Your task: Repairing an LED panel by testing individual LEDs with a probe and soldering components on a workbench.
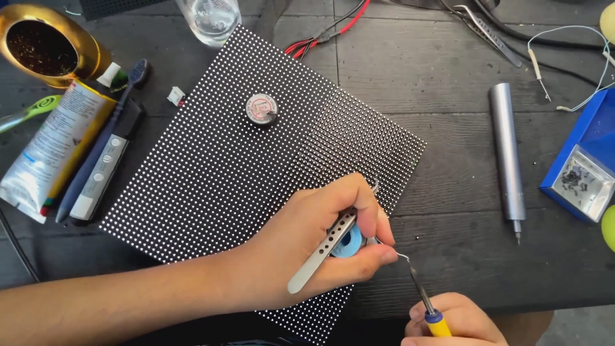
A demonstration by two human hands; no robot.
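Note:
A black panel dotted with rows of small white points (211, 160) lies tilted on the dark wooden table. My left hand (320, 243) rests on its lower right corner, gripping metal tweezers (320, 253) and a small blue spool of solder wire (351, 242). A thin strand of wire sticks out from the fingers to the right. My right hand (458, 323), at the bottom edge, holds a soldering iron with a yellow and blue grip (428, 301); its tip touches the end of the wire just off the panel's edge. A small round tin (261, 107) sits on the panel's upper part.
On the left lie a tube (54, 144), a dark brush (102, 128), a black tool (102, 170) and a gold cup (48, 45). A glass (208, 19) stands at the top. A grey electric screwdriver (507, 157), a blue box with small parts (586, 170) and cables lie on the right.

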